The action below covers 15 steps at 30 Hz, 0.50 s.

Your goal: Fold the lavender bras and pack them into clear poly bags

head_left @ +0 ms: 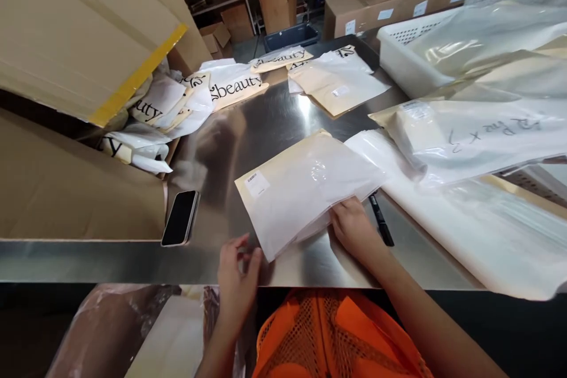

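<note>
A flat cream-and-white plastic mailer bag (301, 189) with a small barcode label (257, 183) lies tilted above the steel table. My right hand (354, 227) grips its near right edge, the fingertips partly hidden under the plastic. Beside the bag's lower left corner, my left hand (239, 263) has its fingers curved and apart, holding nothing. A black marker pen (381, 218) lies on the table just right of my right hand. Farther left rests a phone (180, 218) with a dark screen.
An open cardboard box (80, 183) with printed bags (150, 106) stands at left. More bags (341, 80) are spread across the far steel table (270, 118). At right, a large clear-fronted bag (487, 130) with handwriting lies by a white plastic basket (398, 59).
</note>
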Each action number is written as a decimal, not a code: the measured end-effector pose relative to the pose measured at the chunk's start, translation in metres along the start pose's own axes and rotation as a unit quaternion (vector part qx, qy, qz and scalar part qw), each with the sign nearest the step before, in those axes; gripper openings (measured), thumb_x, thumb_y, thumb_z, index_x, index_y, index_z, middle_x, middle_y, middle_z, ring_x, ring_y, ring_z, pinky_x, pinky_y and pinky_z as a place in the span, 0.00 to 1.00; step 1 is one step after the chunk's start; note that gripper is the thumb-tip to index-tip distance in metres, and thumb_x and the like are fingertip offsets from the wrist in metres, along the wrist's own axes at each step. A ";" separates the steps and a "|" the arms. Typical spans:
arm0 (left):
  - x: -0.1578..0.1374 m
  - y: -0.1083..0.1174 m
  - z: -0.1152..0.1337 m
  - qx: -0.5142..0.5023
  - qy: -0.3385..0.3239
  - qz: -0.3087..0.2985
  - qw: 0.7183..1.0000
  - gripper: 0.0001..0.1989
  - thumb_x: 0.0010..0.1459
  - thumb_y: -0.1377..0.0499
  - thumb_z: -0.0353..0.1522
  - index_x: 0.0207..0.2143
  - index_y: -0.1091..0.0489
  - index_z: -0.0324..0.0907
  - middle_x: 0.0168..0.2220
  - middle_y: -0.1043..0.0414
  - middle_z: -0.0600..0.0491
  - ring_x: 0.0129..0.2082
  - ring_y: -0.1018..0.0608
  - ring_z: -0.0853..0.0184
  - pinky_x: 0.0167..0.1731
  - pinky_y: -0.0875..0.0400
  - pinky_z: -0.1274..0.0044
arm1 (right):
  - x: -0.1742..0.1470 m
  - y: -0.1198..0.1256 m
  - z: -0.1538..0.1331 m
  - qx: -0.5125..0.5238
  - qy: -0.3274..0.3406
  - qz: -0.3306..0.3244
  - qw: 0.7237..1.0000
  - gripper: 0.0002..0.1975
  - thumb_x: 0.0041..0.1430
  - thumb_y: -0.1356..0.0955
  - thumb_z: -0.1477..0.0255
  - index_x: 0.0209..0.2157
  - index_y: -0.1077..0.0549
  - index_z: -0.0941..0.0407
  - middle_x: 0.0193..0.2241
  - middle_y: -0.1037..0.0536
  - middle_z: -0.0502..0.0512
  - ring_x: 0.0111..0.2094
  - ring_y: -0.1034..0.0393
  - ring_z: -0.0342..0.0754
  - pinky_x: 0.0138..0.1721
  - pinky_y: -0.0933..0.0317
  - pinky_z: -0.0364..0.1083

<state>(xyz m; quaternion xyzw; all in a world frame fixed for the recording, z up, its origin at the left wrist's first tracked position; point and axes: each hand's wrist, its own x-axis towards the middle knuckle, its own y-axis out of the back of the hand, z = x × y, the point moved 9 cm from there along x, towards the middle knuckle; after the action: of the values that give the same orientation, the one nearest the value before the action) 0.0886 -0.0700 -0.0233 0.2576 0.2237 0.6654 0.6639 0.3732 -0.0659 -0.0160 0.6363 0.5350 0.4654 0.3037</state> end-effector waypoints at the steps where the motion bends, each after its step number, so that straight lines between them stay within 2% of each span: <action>1: -0.003 0.000 -0.018 -0.053 0.084 -0.020 0.995 0.26 0.57 0.43 0.51 0.46 0.30 0.39 0.40 0.26 0.43 0.36 0.21 0.58 0.30 0.24 0.70 | -0.010 0.005 -0.009 0.056 0.003 0.018 0.998 0.16 0.64 0.43 0.76 0.38 0.25 0.61 0.40 0.23 0.65 0.45 0.30 0.56 0.57 0.41 0.58; 3: -0.016 -0.023 -0.037 -0.172 0.218 -0.131 0.952 0.29 0.52 0.43 0.57 0.38 0.30 0.39 0.28 0.28 0.49 0.22 0.24 0.64 0.14 0.36 0.78 | -0.030 0.006 -0.022 0.188 -0.032 0.025 0.981 0.15 0.66 0.42 0.70 0.37 0.25 0.59 0.37 0.23 0.61 0.41 0.29 0.53 0.50 0.36 0.53; 5: -0.028 -0.049 -0.031 -0.267 0.276 -0.231 0.894 0.30 0.48 0.41 0.58 0.34 0.31 0.39 0.23 0.31 0.53 0.16 0.27 0.66 0.09 0.48 0.81 | -0.045 -0.016 -0.037 0.316 -0.110 -0.055 0.941 0.17 0.67 0.40 0.62 0.34 0.26 0.57 0.31 0.24 0.57 0.33 0.29 0.50 0.36 0.35 0.48; 6: -0.032 -0.058 -0.025 -0.299 0.285 -0.249 0.876 0.29 0.47 0.39 0.57 0.31 0.32 0.39 0.21 0.33 0.54 0.14 0.29 0.68 0.09 0.52 0.82 | -0.053 -0.033 -0.050 0.379 -0.146 -0.120 0.906 0.19 0.66 0.40 0.58 0.31 0.27 0.57 0.27 0.25 0.55 0.29 0.31 0.48 0.31 0.37 0.46; 8: -0.035 -0.069 -0.013 -0.343 0.284 -0.245 0.861 0.26 0.47 0.35 0.53 0.27 0.33 0.39 0.17 0.36 0.57 0.12 0.35 0.74 0.11 0.54 0.82 | -0.066 -0.060 -0.082 0.483 -0.182 -0.227 0.826 0.23 0.66 0.41 0.53 0.28 0.28 0.56 0.22 0.28 0.52 0.23 0.34 0.46 0.25 0.41 0.45; 10: -0.040 -0.075 -0.004 -0.371 0.275 -0.225 0.858 0.24 0.45 0.33 0.51 0.23 0.35 0.40 0.14 0.43 0.60 0.11 0.44 0.78 0.12 0.56 0.82 | -0.070 -0.071 -0.111 0.566 -0.189 -0.260 0.759 0.26 0.66 0.43 0.51 0.29 0.27 0.55 0.22 0.27 0.53 0.22 0.33 0.47 0.25 0.39 0.46; 13: -0.048 -0.078 -0.001 -0.383 0.278 -0.200 0.858 0.25 0.40 0.31 0.51 0.22 0.34 0.40 0.14 0.48 0.62 0.12 0.49 0.78 0.11 0.57 0.82 | -0.065 -0.071 -0.138 0.639 -0.175 -0.243 0.709 0.28 0.65 0.44 0.49 0.28 0.25 0.53 0.25 0.24 0.53 0.28 0.28 0.48 0.32 0.35 0.48; 15: -0.050 -0.071 -0.004 -0.386 0.289 -0.169 0.860 0.24 0.38 0.30 0.50 0.23 0.32 0.41 0.15 0.46 0.62 0.13 0.47 0.77 0.11 0.54 0.83 | -0.059 -0.067 -0.142 0.661 -0.170 -0.224 0.696 0.27 0.64 0.41 0.48 0.25 0.26 0.53 0.25 0.25 0.51 0.28 0.29 0.47 0.32 0.36 0.46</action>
<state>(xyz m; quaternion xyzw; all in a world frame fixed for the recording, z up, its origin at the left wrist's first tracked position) 0.1396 -0.1188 -0.0740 -0.2650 0.1707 0.6205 0.7181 0.2168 -0.1223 -0.0372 0.6031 0.7705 -0.2059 -0.0140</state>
